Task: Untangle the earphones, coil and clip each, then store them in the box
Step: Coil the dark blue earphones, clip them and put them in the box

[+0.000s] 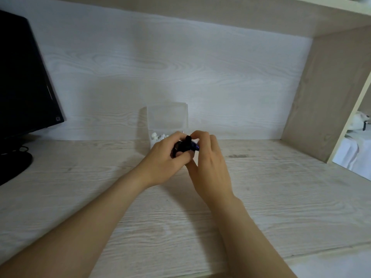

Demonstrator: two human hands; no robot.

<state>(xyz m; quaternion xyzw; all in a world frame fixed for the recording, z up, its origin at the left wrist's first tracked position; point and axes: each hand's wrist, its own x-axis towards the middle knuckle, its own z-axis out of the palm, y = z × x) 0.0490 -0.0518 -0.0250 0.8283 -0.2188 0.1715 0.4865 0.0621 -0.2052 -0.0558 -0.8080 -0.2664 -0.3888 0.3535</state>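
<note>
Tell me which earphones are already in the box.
The white earphones, inside the clear box; the black earphones are gripped by the left hand and right hand in front.

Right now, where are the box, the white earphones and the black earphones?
box [166, 117]: head view, its raised clear lid.
white earphones [155, 136]: head view, earbud inside box.
black earphones [179, 147]: head view, the coiled cable.

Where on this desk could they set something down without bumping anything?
Bare desk lies between the right hand and the wooden side panel, and between the left hand and the monitor stand. It is crowded only at the back middle, where both hands hold the black earphones by the clear box.
</note>
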